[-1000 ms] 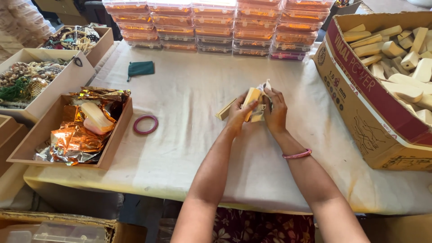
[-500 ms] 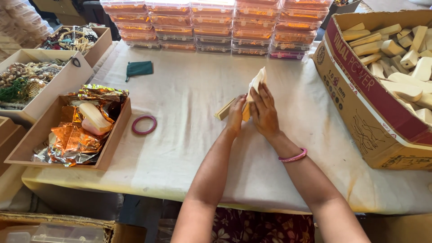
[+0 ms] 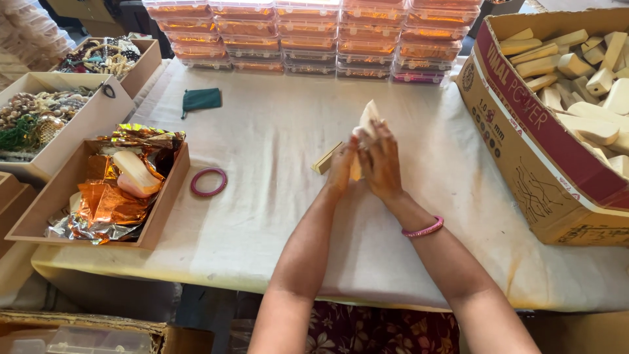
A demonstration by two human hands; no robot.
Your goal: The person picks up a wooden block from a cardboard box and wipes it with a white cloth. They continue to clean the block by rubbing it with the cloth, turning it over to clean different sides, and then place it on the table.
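Observation:
My left hand (image 3: 342,169) and my right hand (image 3: 382,162) meet over the middle of the cloth-covered table (image 3: 275,216). Together they grip a pale wooden piece wrapped in cream foil (image 3: 367,119), held upright with its tip pointing up. A pink bangle (image 3: 423,229) is on my right wrist. Just left of my hands a second flat wooden piece (image 3: 325,158) lies on the cloth.
A pink ring (image 3: 208,182) and a dark green pouch (image 3: 200,99) lie on the cloth. A tray with orange and gold foil (image 3: 105,190) stands at left, and bead boxes (image 3: 46,115) behind it. Stacked clear cases (image 3: 308,36) line the back. A carton of wooden pieces (image 3: 563,118) stands at right.
My hands have turned the wrapped piece from low and flat to upright. Both hands stayed at the same spot on the table.

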